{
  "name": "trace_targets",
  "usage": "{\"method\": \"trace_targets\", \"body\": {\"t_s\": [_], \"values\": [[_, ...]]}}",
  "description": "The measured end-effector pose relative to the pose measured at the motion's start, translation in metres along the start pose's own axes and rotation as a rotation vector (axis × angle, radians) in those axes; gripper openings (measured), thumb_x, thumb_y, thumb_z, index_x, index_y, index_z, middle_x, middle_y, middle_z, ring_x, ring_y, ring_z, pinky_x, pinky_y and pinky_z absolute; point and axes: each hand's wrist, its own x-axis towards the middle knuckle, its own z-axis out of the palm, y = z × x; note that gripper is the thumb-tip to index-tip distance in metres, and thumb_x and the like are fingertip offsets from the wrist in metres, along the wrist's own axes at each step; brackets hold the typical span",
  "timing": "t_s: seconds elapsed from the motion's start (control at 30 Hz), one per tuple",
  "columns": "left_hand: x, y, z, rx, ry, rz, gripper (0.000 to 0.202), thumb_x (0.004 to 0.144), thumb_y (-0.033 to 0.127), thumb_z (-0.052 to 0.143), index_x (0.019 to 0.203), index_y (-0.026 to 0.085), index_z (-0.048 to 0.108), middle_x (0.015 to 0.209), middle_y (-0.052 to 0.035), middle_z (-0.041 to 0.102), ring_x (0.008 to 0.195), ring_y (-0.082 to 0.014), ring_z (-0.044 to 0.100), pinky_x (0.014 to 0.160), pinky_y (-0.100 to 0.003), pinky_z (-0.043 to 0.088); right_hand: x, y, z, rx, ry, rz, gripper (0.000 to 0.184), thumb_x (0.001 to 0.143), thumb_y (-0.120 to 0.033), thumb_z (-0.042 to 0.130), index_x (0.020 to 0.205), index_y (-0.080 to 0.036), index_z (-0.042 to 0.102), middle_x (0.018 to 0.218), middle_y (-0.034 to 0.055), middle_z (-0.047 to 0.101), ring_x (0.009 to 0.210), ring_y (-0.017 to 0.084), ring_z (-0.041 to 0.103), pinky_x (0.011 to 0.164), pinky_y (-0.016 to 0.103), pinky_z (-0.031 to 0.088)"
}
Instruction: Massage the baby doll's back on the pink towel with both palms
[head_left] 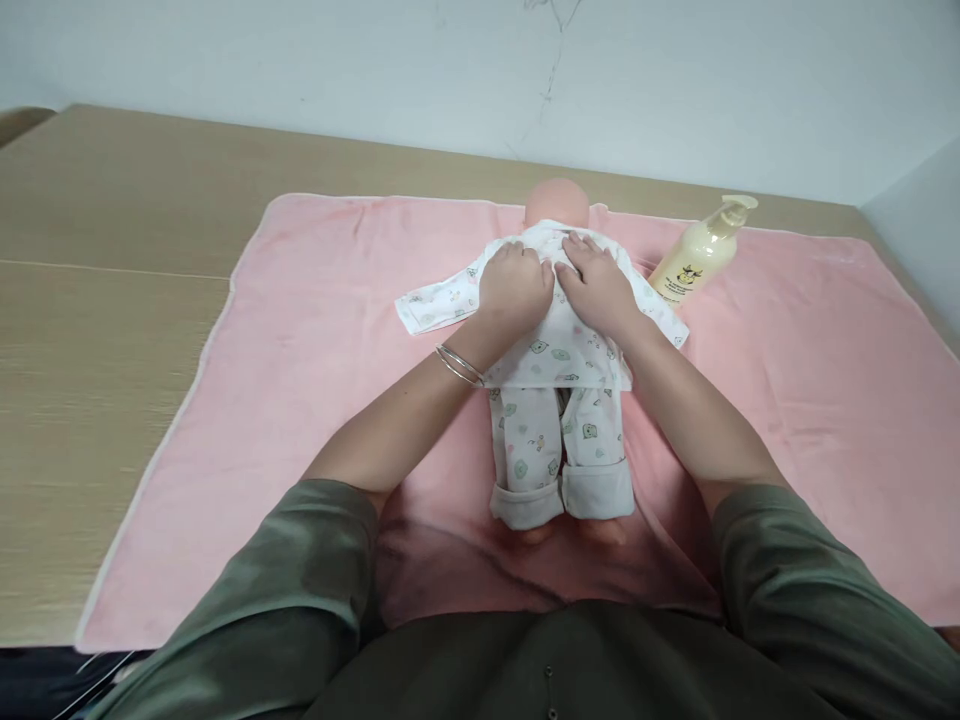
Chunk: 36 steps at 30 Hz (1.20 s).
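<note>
A baby doll (pixel 556 202) lies lengthwise before me, its head at the far end and its feet toward me. It is dressed in a white printed shirt (pixel 561 350) and matching trousers (pixel 531 440) with turned-up cuffs. On the shirt's upper left side rests my left hand (pixel 517 285), its fingers curled under; what they hold, if anything, is hidden. My right hand (pixel 598 285) lies flat on the upper right of the shirt with fingers apart. The sleeve on the left stretches outward, beyond my left hand.
Under the doll a pink blanket (pixel 322 400) is spread over the wooden table (pixel 112 350). A pale yellow pump bottle (pixel 697 258) leans at a tilt beside the right sleeve. Behind the table rises a cracked white wall (pixel 375 70).
</note>
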Motion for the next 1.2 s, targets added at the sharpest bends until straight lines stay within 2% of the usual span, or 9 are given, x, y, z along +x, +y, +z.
{"method": "trace_targets", "body": {"t_s": [0.1,0.2,0.4,0.5,0.67,0.77,0.83,1.0,1.2], "values": [[-0.009,0.012,-0.004,0.07,-0.018,-0.033,0.043,0.097,0.024,0.032,0.109,0.0,0.065,0.113,-0.0272,0.065,0.116,-0.037,0.059,0.107,-0.052,0.046,0.008,0.012,0.003,0.017,-0.01,0.008,0.058,0.098,-0.034,0.037,0.152,-0.011,0.039,0.162,0.0119,0.032,0.153,0.03,0.026,0.127,0.058,0.016],[-0.008,0.012,-0.002,0.026,-0.02,-0.016,0.041,0.097,0.022,0.03,0.106,0.002,0.065,0.113,-0.0269,0.065,0.118,-0.0377,0.058,0.109,-0.054,0.043,0.008,0.014,0.01,0.006,0.037,-0.007,0.058,0.098,-0.036,0.037,0.151,-0.012,0.04,0.16,0.0131,0.036,0.152,0.032,0.029,0.126,0.06,0.016],[0.013,-0.013,0.017,-0.154,0.026,-0.005,0.031,0.091,0.022,0.041,0.105,0.009,0.066,0.124,-0.0193,0.065,0.127,-0.0318,0.055,0.12,-0.048,0.038,-0.012,-0.015,0.012,-0.115,0.102,0.045,0.054,0.098,-0.027,0.032,0.14,0.002,0.049,0.148,0.0233,0.051,0.144,0.035,0.041,0.123,0.052,0.029],[0.018,-0.021,0.023,-0.218,0.009,-0.038,0.037,0.09,0.022,0.039,0.115,0.012,0.065,0.138,-0.0171,0.06,0.137,-0.0294,0.05,0.124,-0.047,0.033,-0.024,-0.031,0.009,-0.171,0.116,0.016,0.051,0.096,-0.021,0.034,0.135,0.005,0.054,0.143,0.0248,0.054,0.14,0.036,0.046,0.121,0.051,0.033],[0.013,-0.024,0.03,-0.255,0.071,-0.032,0.048,0.091,0.027,0.04,0.134,0.014,0.056,0.149,-0.0147,0.052,0.145,-0.0279,0.041,0.127,-0.049,0.024,-0.017,-0.025,0.005,-0.099,0.082,-0.004,0.048,0.097,-0.019,0.029,0.133,-0.007,0.06,0.143,0.0153,0.057,0.141,0.03,0.047,0.118,0.049,0.039],[0.01,-0.022,0.034,-0.245,0.111,-0.037,0.049,0.091,0.028,0.041,0.135,0.014,0.056,0.149,-0.0148,0.053,0.145,-0.0279,0.042,0.128,-0.049,0.024,-0.001,-0.006,0.008,-0.026,0.044,-0.038,0.05,0.098,-0.02,0.032,0.143,-0.012,0.053,0.153,0.0079,0.048,0.147,0.023,0.039,0.125,0.045,0.031],[0.01,-0.021,0.035,-0.236,0.131,-0.04,0.048,0.091,0.029,0.042,0.134,0.015,0.057,0.148,-0.0143,0.054,0.144,-0.0279,0.043,0.127,-0.048,0.025,0.006,0.004,0.012,-0.002,0.05,-0.065,0.051,0.099,-0.025,0.034,0.147,-0.015,0.048,0.157,0.0054,0.043,0.15,0.022,0.034,0.127,0.047,0.024],[0.008,-0.017,0.028,-0.226,0.13,-0.03,0.045,0.09,0.028,0.044,0.13,0.013,0.06,0.142,-0.0152,0.059,0.14,-0.0289,0.048,0.125,-0.048,0.03,0.008,0.01,0.019,-0.018,0.078,-0.083,0.053,0.099,-0.027,0.035,0.148,-0.012,0.046,0.158,0.0089,0.041,0.15,0.024,0.033,0.127,0.047,0.023],[0.005,-0.012,0.02,-0.215,0.098,-0.034,0.044,0.089,0.025,0.043,0.126,0.01,0.062,0.139,-0.0167,0.061,0.138,-0.0304,0.05,0.124,-0.048,0.032,0.006,0.011,0.02,-0.015,0.09,-0.088,0.052,0.099,-0.03,0.035,0.148,-0.015,0.047,0.158,0.0067,0.042,0.15,0.023,0.033,0.127,0.048,0.024]]}}
